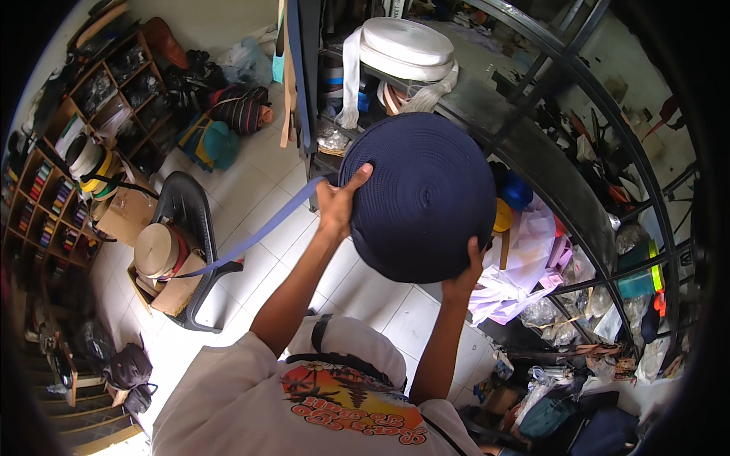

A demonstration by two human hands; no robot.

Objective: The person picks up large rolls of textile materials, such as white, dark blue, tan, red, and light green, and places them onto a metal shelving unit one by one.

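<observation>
A large, flat roll of navy webbing [426,194] is held up in front of me between both hands. My left hand [340,201] grips its left edge, the thumb lying over the flat face. My right hand [465,273] clasps the lower right edge, thumb up along the rim; its other fingers are hidden behind the roll. From beside my left hand a loose blue strap [270,226] slants down to the left, towards a dark plastic chair [199,205]. Whether the strap comes off this roll is hidden at my hand.
On the chair, a cardboard box [179,295] holds a beige webbing roll [156,249]. White webbing rolls [407,45] rest on a metal rack [487,114] ahead. Lilac plastic bags [517,262] and other goods crowd the right. Thread cubbyholes [49,197] line the left.
</observation>
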